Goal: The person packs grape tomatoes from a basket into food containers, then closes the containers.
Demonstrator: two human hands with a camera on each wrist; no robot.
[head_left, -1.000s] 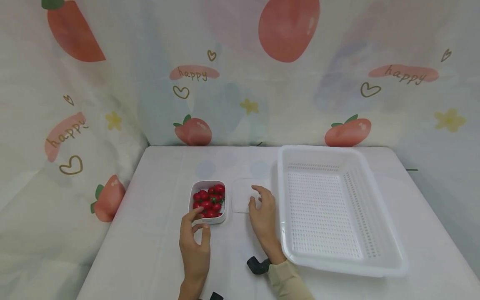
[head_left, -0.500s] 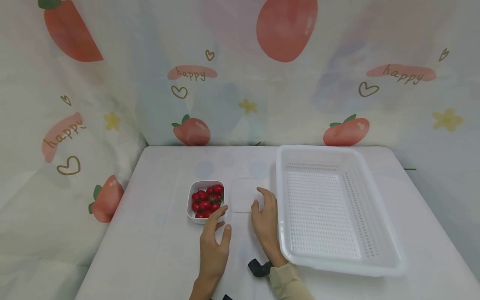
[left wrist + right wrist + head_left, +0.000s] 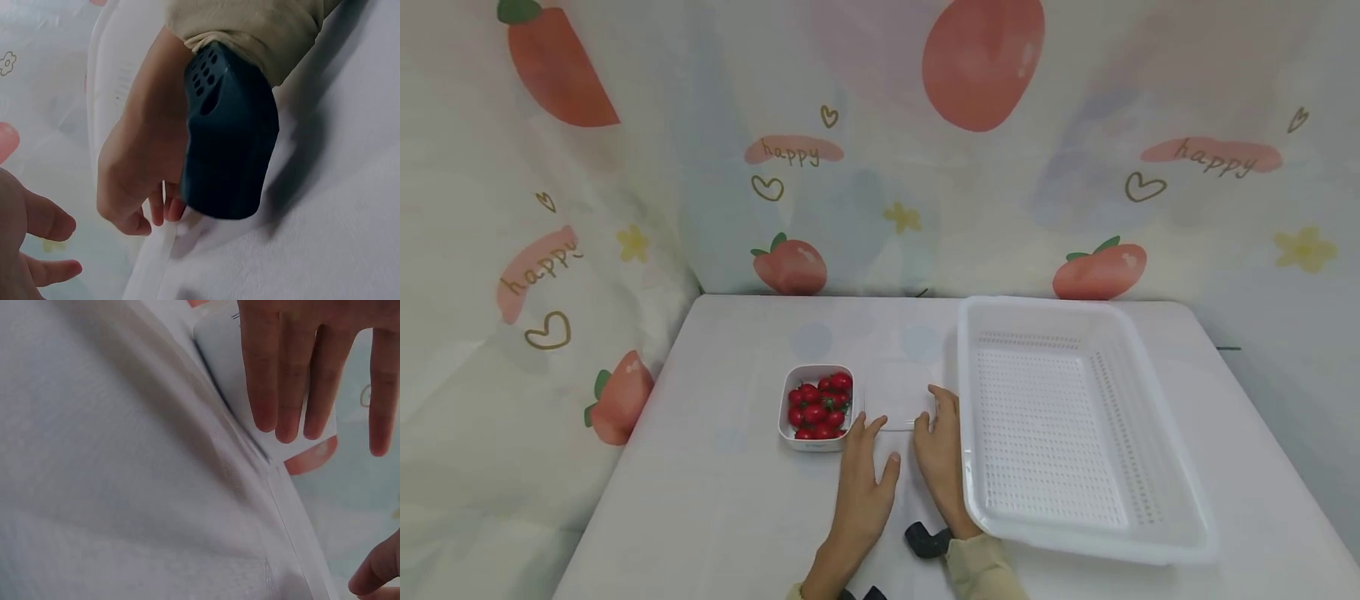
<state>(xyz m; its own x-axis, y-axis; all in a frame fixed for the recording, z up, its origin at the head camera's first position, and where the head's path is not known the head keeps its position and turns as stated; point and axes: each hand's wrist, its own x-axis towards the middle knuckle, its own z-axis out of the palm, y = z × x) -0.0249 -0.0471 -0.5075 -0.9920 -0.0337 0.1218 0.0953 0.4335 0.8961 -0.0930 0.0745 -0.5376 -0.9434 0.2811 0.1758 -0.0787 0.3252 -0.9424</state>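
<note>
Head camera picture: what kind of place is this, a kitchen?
Probably a staged tabletop, not a real kitchen: a strawberry-print curtain surrounds a cloth-covered table holding a tomato box and a white basket.

Two hands, left hand [image 3: 862,475] and right hand [image 3: 942,454], meet at one clear lid [image 3: 897,406]. One small white box [image 3: 817,407], just left of the grip, contains roughly a dozen cherry tomatoes [image 3: 817,407]; the exact number cannot be told. One white perforated basket [image 3: 1142,467] lies just right of the grip. One table [image 3: 715,483] bears all.
</note>
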